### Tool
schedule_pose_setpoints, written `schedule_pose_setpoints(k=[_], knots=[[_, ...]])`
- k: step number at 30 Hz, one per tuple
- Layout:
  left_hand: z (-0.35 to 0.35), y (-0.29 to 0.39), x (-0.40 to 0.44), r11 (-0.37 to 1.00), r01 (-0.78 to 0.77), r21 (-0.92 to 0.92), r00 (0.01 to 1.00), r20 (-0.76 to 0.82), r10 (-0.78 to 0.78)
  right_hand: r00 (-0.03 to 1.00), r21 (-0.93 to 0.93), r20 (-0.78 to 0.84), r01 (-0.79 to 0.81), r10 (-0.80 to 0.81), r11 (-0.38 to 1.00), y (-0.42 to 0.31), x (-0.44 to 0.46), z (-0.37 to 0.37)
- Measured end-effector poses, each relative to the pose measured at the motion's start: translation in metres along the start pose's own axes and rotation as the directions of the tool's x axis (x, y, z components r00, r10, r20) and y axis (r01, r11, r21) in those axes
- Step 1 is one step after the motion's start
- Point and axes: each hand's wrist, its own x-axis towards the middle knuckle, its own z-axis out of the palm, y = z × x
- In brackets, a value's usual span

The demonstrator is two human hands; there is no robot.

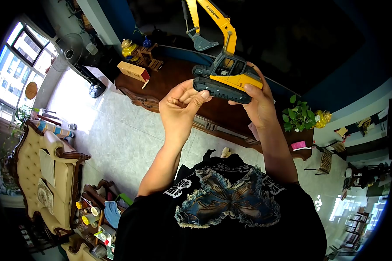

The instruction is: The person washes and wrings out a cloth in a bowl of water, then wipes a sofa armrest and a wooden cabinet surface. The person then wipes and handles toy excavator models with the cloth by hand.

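Note:
A yellow and dark grey toy excavator (235,79) is held up in front of me, its arm raised and its grey bucket (203,43) hanging to the left. "LIUGONG" is printed on the boom. My right hand (260,99) grips the rear of the body, thumb on the yellow side. At the front end of the black track (222,89), my left hand (183,104) is closed, with thumb and curled fingers at the track's lower edge. Part of the right fingers is hidden behind the toy.
Behind the toy runs a long brown wooden cabinet (161,82) bearing a box (133,71), a potted plant (299,114) and a pink item (298,145). A standing fan (80,61), a tufted sofa (39,169) and a cluttered low table (91,198) are on the left.

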Motion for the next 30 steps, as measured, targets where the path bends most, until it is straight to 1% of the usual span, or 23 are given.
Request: schedule_pose_setpoints(k=[7,11,15,17,20,27,30], knots=[[0.003,0.004,-0.003,1.000,-0.005,-0.001,0.999,0.053,0.005,1.000,0.016,0.007,0.006,-0.006,1.000,-0.001,-0.002,-0.004],[0.003,0.002,-0.004,1.000,-0.026,0.015,0.997,0.079,0.025,0.999,-0.009,0.027,0.026,-0.026,1.000,-0.004,-0.005,-0.003],[0.002,0.003,-0.010,0.999,-0.043,0.002,0.995,0.086,0.042,0.999,0.010,0.040,0.034,-0.034,0.999,-0.006,-0.012,0.003],[0.005,0.005,-0.013,0.999,0.020,-0.049,0.998,0.059,-0.017,0.999,0.008,0.041,0.035,-0.035,0.999,-0.006,-0.014,0.002],[0.006,0.002,-0.016,0.996,0.022,-0.085,0.999,0.050,-0.017,0.998,-0.012,0.042,0.038,-0.038,0.999,-0.007,-0.017,0.001],[0.011,-0.003,-0.018,0.997,0.005,-0.081,0.998,0.058,-0.001,0.996,-0.035,0.057,0.064,-0.062,0.997,-0.011,-0.024,-0.001],[0.011,-0.003,-0.019,0.999,0.016,-0.045,0.998,0.064,-0.013,0.995,-0.056,0.069,0.078,-0.074,0.995,-0.012,-0.026,-0.003]])
